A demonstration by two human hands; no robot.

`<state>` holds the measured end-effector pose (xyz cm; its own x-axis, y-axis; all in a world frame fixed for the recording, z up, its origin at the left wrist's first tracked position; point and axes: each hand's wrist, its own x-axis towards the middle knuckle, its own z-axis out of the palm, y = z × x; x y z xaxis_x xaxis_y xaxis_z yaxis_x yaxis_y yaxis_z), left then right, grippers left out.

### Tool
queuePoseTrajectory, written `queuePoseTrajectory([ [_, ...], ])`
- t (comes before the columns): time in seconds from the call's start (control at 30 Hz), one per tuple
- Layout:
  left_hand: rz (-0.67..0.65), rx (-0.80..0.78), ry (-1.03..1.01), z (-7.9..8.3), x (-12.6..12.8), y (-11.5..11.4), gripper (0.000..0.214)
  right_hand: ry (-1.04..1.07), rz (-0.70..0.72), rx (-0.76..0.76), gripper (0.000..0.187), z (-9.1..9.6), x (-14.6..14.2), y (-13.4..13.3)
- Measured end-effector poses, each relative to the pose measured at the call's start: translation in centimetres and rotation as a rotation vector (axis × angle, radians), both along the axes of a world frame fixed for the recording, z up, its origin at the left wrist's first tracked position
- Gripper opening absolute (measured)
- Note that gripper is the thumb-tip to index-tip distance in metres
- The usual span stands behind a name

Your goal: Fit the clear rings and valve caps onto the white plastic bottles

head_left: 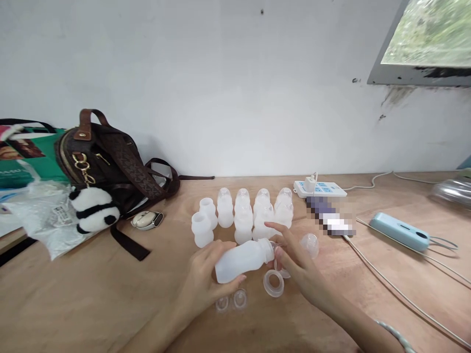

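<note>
My left hand [206, 272] is wrapped round the body of a frosted white baby bottle [239, 261], tilted nearly on its side with the mouth to the right. At that mouth, my right hand [289, 250] pinches a small clear bottle part, mostly hidden by the fingers. Just below lies a translucent screw ring [273, 283], with another clear piece partly covered by the right hand. Two clear nipples [240, 298] rest near my left thumb. A clear dome cap [309, 245] sits beyond the right hand.
Behind my hands stand several capped bottles [225, 208] and two uncapped ones [202, 230]. A brown backpack [106, 162] with a panda charm [93, 210] and a watch [147, 220] are left. A power strip [320, 188], cables and a blue device [399, 231] lie right.
</note>
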<state>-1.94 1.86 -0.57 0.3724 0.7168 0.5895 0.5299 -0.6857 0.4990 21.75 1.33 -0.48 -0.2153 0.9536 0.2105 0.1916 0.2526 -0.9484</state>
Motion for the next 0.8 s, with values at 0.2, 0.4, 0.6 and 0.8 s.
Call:
queuePoseTrajectory([
  [0.2, 0.012, 0.267, 0.121, -0.8, -0.2, 0.1, 0.037, 0.065, 0.007, -0.118, 0.032, -0.2, 0.1, 0.9],
  [0.4, 0.02, -0.236, -0.158, 0.2, -0.2, 0.3, 0.022, 0.107, 0.053, 0.012, 0.038, 0.7, 0.4, 0.1],
  [0.6, -0.121, -0.31, -0.112, 0.0, -0.2, 1.0, 0.029, 0.171, 0.064, 0.095, 0.034, 1.1, 0.6, 0.0],
  [0.8, -0.106, -0.024, 0.057, -0.7, -0.1, 0.6, 0.052, 0.202, 0.014, 0.095, 0.032, 0.6, 0.3, 0.0],
])
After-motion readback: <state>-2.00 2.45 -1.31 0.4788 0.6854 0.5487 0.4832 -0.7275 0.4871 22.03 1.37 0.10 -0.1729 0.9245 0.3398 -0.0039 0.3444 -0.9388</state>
